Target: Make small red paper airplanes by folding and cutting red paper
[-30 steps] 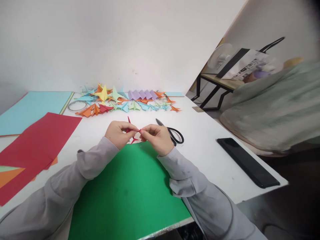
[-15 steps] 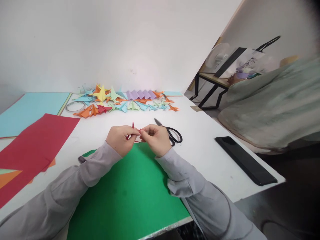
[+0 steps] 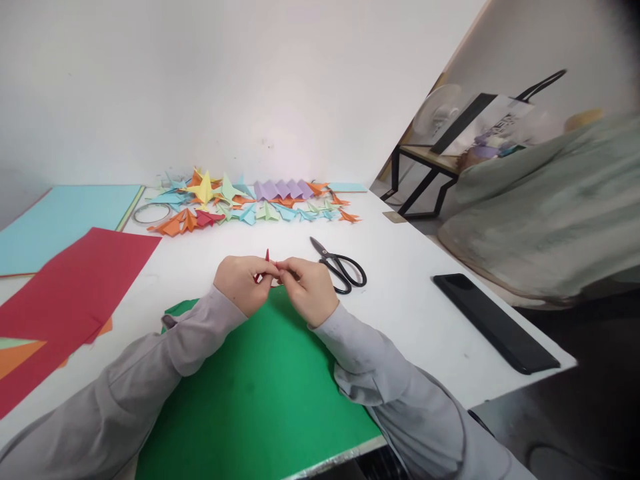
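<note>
The left hand [image 3: 245, 283] pinches a small folded red paper piece [image 3: 267, 255], and the right hand [image 3: 311, 291] pinches it too, fingertips meeting. The piece is near the far edge of a green sheet [image 3: 255, 387]; black-handled scissors [image 3: 325, 254] lie beside the right hand.

- Soft light brightens the plain white wall [image 3: 225, 87], upper centre.
- Faint shadow marks the green paper sheet [image 3: 260, 387], lower centre.
- Grey-green draped cloth [image 3: 550, 207] looks smeared, right.
- Vignetting blackens the upper right corner.

Red paper [image 3: 267, 255] between fingers [image 3: 294, 265]
</note>
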The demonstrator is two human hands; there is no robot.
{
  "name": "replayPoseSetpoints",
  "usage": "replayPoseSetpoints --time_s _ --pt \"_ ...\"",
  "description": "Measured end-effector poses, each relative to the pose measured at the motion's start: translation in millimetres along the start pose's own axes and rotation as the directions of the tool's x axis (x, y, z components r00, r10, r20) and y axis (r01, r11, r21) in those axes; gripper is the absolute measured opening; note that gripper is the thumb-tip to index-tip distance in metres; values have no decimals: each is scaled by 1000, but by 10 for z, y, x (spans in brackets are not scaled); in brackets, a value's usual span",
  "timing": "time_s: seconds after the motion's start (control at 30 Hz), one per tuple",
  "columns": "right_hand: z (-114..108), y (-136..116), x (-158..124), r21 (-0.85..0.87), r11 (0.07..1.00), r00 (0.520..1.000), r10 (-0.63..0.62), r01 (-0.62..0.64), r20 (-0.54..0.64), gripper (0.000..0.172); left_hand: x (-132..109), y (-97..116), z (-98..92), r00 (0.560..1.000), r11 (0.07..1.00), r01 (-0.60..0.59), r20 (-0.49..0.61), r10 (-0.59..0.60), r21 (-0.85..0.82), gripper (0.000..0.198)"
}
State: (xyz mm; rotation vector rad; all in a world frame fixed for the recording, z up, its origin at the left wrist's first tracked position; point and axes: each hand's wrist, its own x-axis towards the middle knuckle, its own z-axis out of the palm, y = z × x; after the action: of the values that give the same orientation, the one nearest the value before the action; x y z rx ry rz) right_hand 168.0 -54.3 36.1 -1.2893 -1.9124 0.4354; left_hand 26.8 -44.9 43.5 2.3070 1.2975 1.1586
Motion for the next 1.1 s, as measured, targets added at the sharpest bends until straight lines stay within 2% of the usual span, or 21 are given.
replayPoseSetpoints --time_s 0.07,0.13,0.23,0.3,0.4,0.5,0.57,0.73,1.1 --pt "5 11 5 1 1000 1000 -8 8 18 21 14 -16 -6 998 996 66 11 -66 -52 21" --pt "4 31 19 71 997 1000 16 -17 17 20 43 -44 -21 984 970 180 32 -177 -164 16" --pt "-19 70 59 293 944 986 165 -154 -12 17 93 -95 -52 926 848 377 122 -357 -373 11" --pt "-43 95 96 456 851 957 291 -261 4 14 115 -120 -71 891 760 451 191 -411 -468 13" --pt "-69 121 147 651 662 915 382 -371 133 9 132 -132 -91 864 683 501 261 -431 -531 14" --pt "-68 136 176 755 489 889 358 -438 284 17 141 -124 -108 835 617 549 330 -441 -565 15" --pt "-59 141 181 778 427 881 324 -460 344 22 147 -117 -118 813 567 580 375 -445 -584 17" --pt "-51 146 175 783 373 865 276 -497 418 26 160 -117 -123 781 491 619 415 -467 -613 23" --pt "-33 169 173 780 319 842 252 -538 477 29 151 -113 -112 754 477 655 470 -459 -586 26"
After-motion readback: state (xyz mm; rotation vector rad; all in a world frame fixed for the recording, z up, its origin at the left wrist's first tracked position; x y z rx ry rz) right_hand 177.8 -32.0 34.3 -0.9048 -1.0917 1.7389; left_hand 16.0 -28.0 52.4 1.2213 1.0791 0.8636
